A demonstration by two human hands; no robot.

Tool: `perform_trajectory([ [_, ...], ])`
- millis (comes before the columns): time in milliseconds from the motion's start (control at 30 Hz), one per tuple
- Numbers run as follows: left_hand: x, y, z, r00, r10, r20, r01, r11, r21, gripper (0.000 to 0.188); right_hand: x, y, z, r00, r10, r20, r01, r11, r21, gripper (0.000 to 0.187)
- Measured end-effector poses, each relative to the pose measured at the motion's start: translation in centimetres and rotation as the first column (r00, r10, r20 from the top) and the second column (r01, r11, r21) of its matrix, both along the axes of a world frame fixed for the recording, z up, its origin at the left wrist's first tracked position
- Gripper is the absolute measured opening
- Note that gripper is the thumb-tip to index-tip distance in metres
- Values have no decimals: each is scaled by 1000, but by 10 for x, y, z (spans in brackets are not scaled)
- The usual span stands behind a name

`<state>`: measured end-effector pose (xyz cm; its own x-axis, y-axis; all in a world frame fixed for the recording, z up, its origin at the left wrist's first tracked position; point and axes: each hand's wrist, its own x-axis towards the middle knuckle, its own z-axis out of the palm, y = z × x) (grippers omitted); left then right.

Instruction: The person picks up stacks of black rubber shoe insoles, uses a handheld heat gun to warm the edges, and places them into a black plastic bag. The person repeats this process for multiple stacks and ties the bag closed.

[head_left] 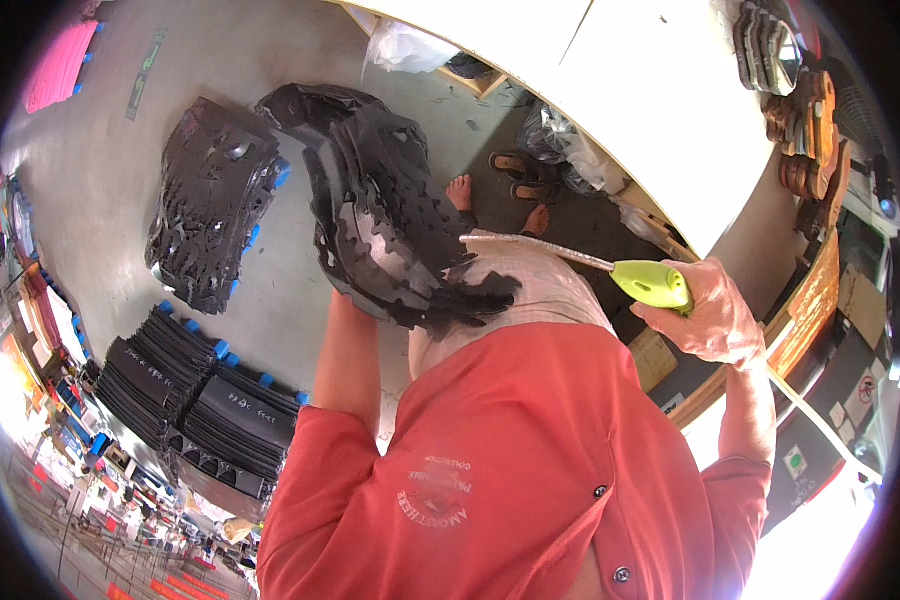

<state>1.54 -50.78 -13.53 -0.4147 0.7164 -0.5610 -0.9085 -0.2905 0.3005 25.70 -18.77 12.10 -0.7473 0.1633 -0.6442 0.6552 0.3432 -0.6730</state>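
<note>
My right hand (710,315) grips the lime-green handle of a tool (655,285) with a long, thin, pale shaft. The shaft points left across my lap, its tip near a bundle of black cut sheets (405,205). Ragged, notched edges run along these layered sheets, which hang together in front of me at the left. My left forearm (350,345) rises beneath the bundle's near end. The sheets hide my left hand, so its fingers do not show.
Another black ragged stack (215,205) lies on the floor to the left. Nearer stand neat stacks of black pieces (235,415) with blue bits at their edges. A white tabletop (660,90) spans the far right. Sandals (520,175) and plastic bags (575,150) lie under it.
</note>
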Motion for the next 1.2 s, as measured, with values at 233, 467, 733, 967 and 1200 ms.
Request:
perform_trajectory([
  [233, -3, -13, -26, 998, 67, 20, -68, 993, 99, 68, -10, -4, 4, 996, 88, 22, -90, 991, 96, 18],
  [467, -3, -30, -66, 922, 236, 307, -309, 926, 218, 62, -6, -4, 1, 1000, 5, -18, -4, 998, 58, 24],
  [733, -14, 7, 33, 981, -194, -27, 185, 963, -195, 63, -12, 10, 3, 996, -67, 52, 63, 995, 79, 26],
  [967, -9, 33, 35, 998, -26, -54, 22, 997, -74, 60, -12, 12, 18, 998, 10, -67, 1, 987, 161, 18],
  [1200, -15, 32, 27, 948, -76, -308, 19, 983, -182, 62, -10, 0, 15, 974, 133, -184, -86, 967, 240, 12],
])
